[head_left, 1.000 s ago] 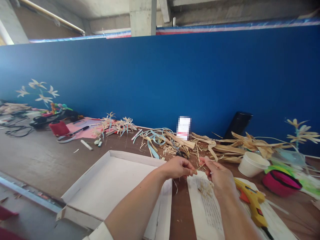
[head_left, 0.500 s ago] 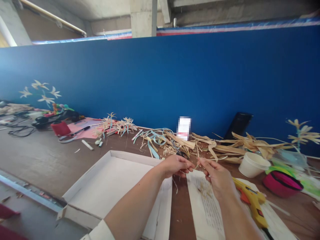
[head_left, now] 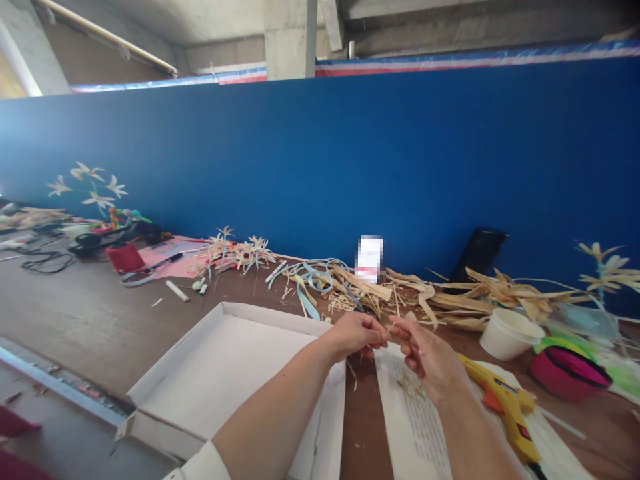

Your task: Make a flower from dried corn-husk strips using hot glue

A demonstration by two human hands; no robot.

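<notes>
My left hand is closed in a pinch over the gap between the white box and the printed sheet, with a thin straw-coloured strand at its fingertips. Close beside it, my right hand has its fingers curled inward and its thumb and forefinger near the left fingertips. Whatever the right fingers hold is too small to make out. Just beyond both hands lies a heap of dried husk strips with scissors partly in it. Straw-coloured scraps lie on the printed sheet under my right hand.
An open white box lies to the left. On the right are a yellow glue gun, a white cup and a pink bowl-like container. Husk flowers lie at the back, before a blue partition.
The light strand that stuck out to the right of my right hand no longer shows. My right fingers have shifted slightly and curled differently. My left hand stays nearly in place.
</notes>
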